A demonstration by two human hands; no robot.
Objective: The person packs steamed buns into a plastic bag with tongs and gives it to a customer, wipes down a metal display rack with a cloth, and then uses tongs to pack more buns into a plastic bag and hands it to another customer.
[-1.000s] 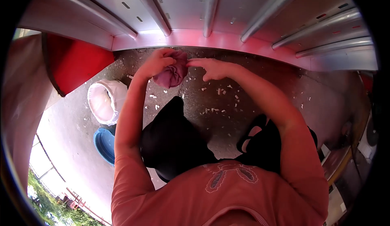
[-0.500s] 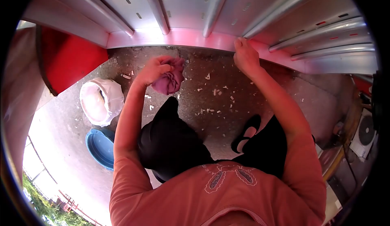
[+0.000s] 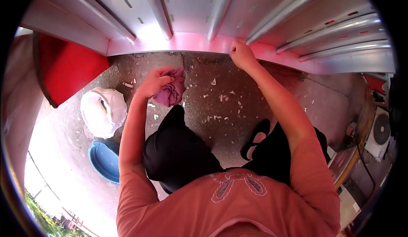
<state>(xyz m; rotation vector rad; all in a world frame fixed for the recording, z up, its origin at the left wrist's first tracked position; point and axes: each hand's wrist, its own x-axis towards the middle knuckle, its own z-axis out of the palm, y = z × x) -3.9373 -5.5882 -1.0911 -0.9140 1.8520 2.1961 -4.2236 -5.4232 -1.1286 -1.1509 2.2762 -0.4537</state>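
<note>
My left hand [image 3: 154, 83] is closed around a bunched purple cloth [image 3: 171, 90], held above the floor below the metal panel. The panel [image 3: 191, 42] is silvery, with long rounded tubes [image 3: 155, 11] and small slots, and it spans the top of the view. My right hand [image 3: 244, 57] is curled at the panel's near rim, left of the end of one tube. Its fingers are bent together, and I cannot make out what is in them.
On the left stand a white plastic-lined bucket [image 3: 90, 109] and a blue basin [image 3: 104, 162]. A red sheet [image 3: 70, 69] hangs behind them. Small white scraps [image 3: 213, 82] litter the concrete floor. An outdoor fan unit [image 3: 378, 132] sits far right.
My right hand has shifted left along the panel's rim, away from the tube end. The left hand still holds the purple cloth, slightly lower and further left in view.
</note>
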